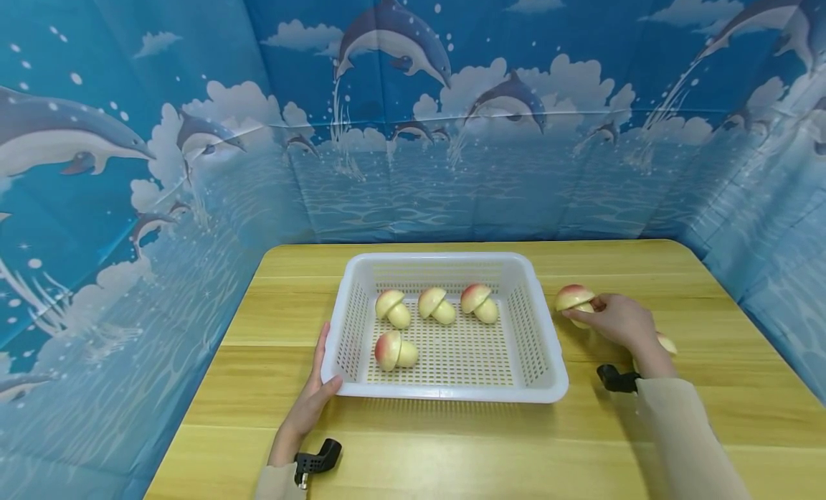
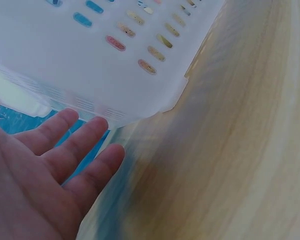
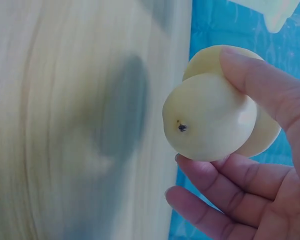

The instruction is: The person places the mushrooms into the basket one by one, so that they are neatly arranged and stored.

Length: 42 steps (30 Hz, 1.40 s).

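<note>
A white plastic basket (image 1: 452, 394) sits on the table with several toy mushrooms inside, among them one mushroom (image 1: 396, 351) lying on its side near the front left. Along the basket's left side, my left hand (image 1: 310, 407) rests with its thumb at the rim corner. Its fingers stretch out against the outer wall in the left wrist view. To the basket's right, my right hand (image 1: 622, 321) pinches another toy mushroom (image 3: 210, 117) between thumb and fingers, over the table. It has a pale yellow stem and a cap blushed red.
Partly hidden behind the right wrist, one more pale yellow piece (image 1: 667, 343) lies on the wooden table (image 1: 452, 450). A blue dolphin-print curtain (image 1: 413, 184) hangs behind and along both sides.
</note>
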Motion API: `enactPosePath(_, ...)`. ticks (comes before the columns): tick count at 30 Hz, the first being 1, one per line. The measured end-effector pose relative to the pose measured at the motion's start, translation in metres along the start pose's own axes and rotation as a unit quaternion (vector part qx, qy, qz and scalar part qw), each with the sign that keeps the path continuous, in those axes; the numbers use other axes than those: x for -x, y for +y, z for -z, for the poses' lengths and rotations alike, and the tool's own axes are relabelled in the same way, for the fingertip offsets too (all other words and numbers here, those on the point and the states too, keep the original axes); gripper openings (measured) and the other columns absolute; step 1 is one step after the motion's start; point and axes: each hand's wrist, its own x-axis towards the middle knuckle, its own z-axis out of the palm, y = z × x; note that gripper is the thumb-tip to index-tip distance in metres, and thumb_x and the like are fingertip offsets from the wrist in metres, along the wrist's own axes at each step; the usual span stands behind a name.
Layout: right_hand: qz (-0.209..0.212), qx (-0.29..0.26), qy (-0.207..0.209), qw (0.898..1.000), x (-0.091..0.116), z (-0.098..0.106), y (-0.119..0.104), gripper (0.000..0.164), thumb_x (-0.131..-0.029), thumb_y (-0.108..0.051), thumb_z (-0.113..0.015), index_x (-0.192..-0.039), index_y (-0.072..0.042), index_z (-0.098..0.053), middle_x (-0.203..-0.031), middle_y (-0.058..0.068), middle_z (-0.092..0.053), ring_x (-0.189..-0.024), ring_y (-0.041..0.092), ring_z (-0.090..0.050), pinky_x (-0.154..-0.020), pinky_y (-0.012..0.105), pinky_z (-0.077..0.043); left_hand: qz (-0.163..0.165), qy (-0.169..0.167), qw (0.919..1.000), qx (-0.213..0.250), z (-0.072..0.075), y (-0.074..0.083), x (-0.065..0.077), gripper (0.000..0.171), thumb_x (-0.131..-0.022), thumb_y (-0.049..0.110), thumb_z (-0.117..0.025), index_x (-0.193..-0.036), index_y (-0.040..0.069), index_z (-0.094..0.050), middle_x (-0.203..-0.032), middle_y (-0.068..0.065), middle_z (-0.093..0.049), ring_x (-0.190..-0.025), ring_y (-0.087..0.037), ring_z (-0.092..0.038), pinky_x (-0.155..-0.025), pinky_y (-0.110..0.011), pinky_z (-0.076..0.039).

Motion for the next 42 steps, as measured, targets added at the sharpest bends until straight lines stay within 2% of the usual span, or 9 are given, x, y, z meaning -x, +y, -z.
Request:
enactPosePath(8,0.012,-0.031,0.024,0.999,0.002,0.007,-0.010,0.061,-0.079,-0.065,-0.061,-0.066,-0.012,-0.034,-0.057,-0.002,-0.024,-0.052,0.015,-0.026,-0.048,0.030,-0.021,0.001,-0.001,1.0000,0.000,0.000,0.001,0.000,0.078,-0.094,0.024,-0.046,-0.151,0.039,0.005,-0.158,0.000,0.007,-0.140,-0.036,-0.003,-0.101,-0.066,-0.005)
enactPosePath(14,0.023,-0.053,0.020,0.998,0.004,0.018,-0.022,0.058,-0.081,-0.063,-0.060,-0.073,-0.008,-0.043,-0.061,0.001,-0.032,-0.055,0.018,-0.032,-0.050,0.032,-0.025,-0.001,0.000,1.0000,-0.001,0.000,0.003,-0.001,0.078,-0.094,0.024,-0.046,-0.151,0.039,0.005,-0.158,0.001,0.007,-0.140,-0.036,-0.003,-0.101,-0.066,-0.005)
enactPosePath(22,0.048,-0.055,0.051,0.996,0.008,0.028,-0.041,0.059,-0.080,-0.064,-0.061,-0.070,-0.009,-0.043,-0.060,0.003,-0.038,-0.053,0.019,-0.034,-0.048,0.032,-0.028,-0.004,-0.003,1.0000,-0.007,0.001,0.001,0.000,0.079,-0.094,0.024,-0.046,-0.151,0.036,0.007,-0.158,-0.001,0.009,-0.140,-0.038,-0.002,-0.100,-0.067,-0.006)
enactPosePath(26,0.056,-0.060,0.049,0.995,0.011,0.034,-0.052,0.057,-0.080,-0.063,-0.062,-0.071,-0.009,-0.047,-0.068,0.005,-0.054,-0.056,0.020,-0.040,-0.050,0.033,-0.032,-0.005,-0.007,0.9999,-0.006,0.001,0.001,-0.001,0.079,-0.094,0.024,-0.046,-0.152,0.034,0.008,-0.158,-0.002,0.010,-0.140,-0.039,-0.002,-0.100,-0.068,-0.006)
enactPosePath(30,0.058,-0.061,0.043,0.996,0.012,0.038,-0.062,0.057,-0.079,-0.064,-0.062,-0.076,-0.008,-0.053,-0.078,0.008,-0.061,-0.061,0.022,-0.046,-0.052,0.033,-0.036,-0.006,-0.006,1.0000,-0.005,0.001,0.001,-0.001,0.081,-0.094,0.023,-0.046,-0.152,0.027,0.010,-0.158,-0.003,0.009,-0.140,-0.039,-0.002,-0.101,-0.067,-0.006)
enactPosePath(35,0.072,-0.060,0.041,0.995,0.008,0.036,-0.072,0.055,-0.078,-0.063,-0.064,-0.081,-0.008,-0.057,-0.083,0.008,-0.063,-0.070,0.022,-0.053,-0.058,0.033,-0.041,-0.003,-0.002,1.0000,-0.008,0.000,0.002,0.000,0.080,-0.094,0.023,-0.046,-0.152,0.029,0.008,-0.158,-0.002,0.008,-0.140,-0.038,-0.003,-0.101,-0.067,-0.005)
enactPosePath(42,0.095,-0.066,0.033,0.993,0.002,0.032,-0.086,0.054,-0.077,-0.062,-0.066,-0.082,-0.009,-0.058,-0.082,0.006,-0.063,-0.074,0.023,-0.055,-0.061,0.035,-0.043,-0.006,-0.007,0.9999,-0.007,0.000,0.002,0.000,0.078,-0.095,0.022,-0.045,-0.151,0.035,0.007,-0.158,-0.003,0.010,-0.140,-0.039,0.000,-0.100,-0.067,-0.005)
